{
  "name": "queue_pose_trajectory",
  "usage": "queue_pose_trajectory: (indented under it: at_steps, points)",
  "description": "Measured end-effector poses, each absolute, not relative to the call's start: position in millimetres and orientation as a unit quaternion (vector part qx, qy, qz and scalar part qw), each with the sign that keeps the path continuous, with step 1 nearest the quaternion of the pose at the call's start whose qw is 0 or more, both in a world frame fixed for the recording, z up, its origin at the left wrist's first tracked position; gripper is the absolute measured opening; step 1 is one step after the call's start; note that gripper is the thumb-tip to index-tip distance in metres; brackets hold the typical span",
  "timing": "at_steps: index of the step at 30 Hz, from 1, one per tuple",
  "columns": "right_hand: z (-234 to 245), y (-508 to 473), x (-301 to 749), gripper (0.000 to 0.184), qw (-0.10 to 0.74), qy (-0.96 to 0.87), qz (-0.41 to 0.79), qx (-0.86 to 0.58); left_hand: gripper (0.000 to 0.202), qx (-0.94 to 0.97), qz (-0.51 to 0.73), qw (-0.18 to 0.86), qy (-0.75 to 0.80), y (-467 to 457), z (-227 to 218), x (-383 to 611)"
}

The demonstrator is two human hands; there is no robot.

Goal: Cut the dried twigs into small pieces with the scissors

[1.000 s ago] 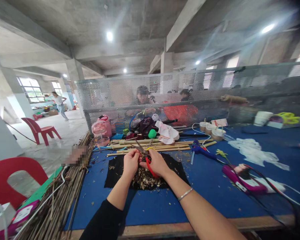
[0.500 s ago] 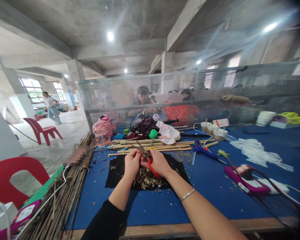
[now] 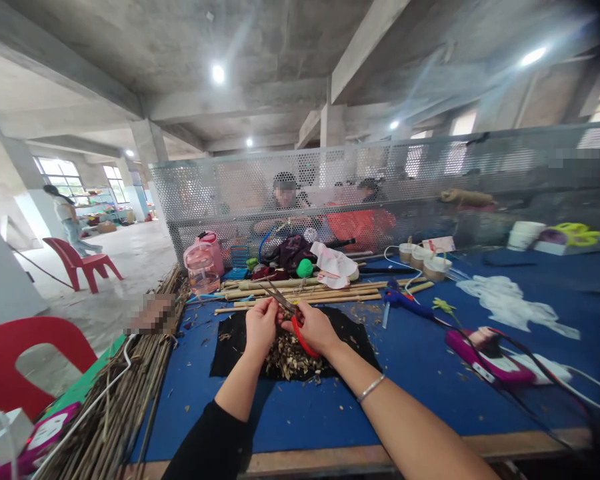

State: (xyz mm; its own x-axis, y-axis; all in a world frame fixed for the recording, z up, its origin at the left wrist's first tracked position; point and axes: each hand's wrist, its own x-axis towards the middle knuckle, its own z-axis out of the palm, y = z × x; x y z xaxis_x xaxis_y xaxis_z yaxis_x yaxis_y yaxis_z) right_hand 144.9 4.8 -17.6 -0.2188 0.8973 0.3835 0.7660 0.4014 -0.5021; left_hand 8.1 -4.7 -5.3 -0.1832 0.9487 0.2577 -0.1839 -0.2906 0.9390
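Note:
My right hand (image 3: 319, 327) is wrapped round a pair of scissors with red handles (image 3: 305, 339). Their blades point up and to the left, with the tips slightly apart. Close by on the left, my left hand (image 3: 260, 328) is closed in a pinch beside the blades. What its fingers hold is too small and too covered to make out. Beneath both hands a black cloth (image 3: 230, 350) lies on the blue table, bearing a heap of brown and pale plant chips (image 3: 291, 360).
Long thin sticks (image 3: 115, 400) are stacked at the left. Behind the cloth lie pale bamboo poles (image 3: 330, 295), a green ball (image 3: 305, 268) and a white cloth (image 3: 336, 265). To the right are a blue glue gun (image 3: 405, 299) and a purple power strip (image 3: 473, 357). A perforated metal screen (image 3: 205, 190) stands behind.
Both hands stay close together over the chips, with the scissors tilted slightly differently in my right hand. In the background at the left, a walking person has moved further left behind the red chair.

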Motion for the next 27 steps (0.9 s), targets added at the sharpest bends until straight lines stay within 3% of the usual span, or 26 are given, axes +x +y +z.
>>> queue_pose_trajectory:
  at_steps: [13, 27]
  points:
    - [-21.9, 3.9, 140.2, 0.032, 0.335, -0.763, 0.056, -0.551, 0.029, 0.489, 0.623, 0.443, 0.419, 0.5, -10.0, 6.7]
    - [-20.0, 6.5, 144.4, 0.032, 0.322, -0.755, 0.101, -0.561, 0.026, 0.446, 0.651, 0.449, 0.419, 4.5, -13.5, 8.3]
